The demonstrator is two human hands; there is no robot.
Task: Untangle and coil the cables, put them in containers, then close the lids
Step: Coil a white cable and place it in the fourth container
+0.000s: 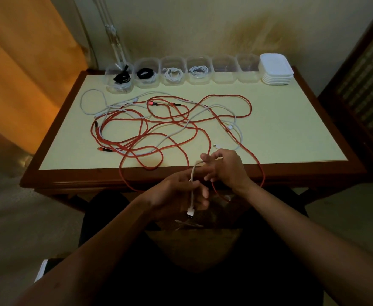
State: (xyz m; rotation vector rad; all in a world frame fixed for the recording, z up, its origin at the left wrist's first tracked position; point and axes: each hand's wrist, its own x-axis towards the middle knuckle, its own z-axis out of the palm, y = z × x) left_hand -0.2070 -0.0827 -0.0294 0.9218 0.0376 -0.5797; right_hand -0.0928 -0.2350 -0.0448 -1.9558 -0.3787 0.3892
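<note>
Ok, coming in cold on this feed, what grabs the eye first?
The tangle of red cables mixed with white ones, sprawled across the middle of the table, with loops hanging over its near edge. Next, the left hand and right hand at that edge, holding a white cable. Along the back runs a row of clear containers, four holding coils, beside stacked white lids.

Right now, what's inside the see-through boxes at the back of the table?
From the left: two boxes hold black coiled cables, the next two hold white coiled cables, and the last two look empty. Nothing covers them; the lids sit stacked beside.
</note>
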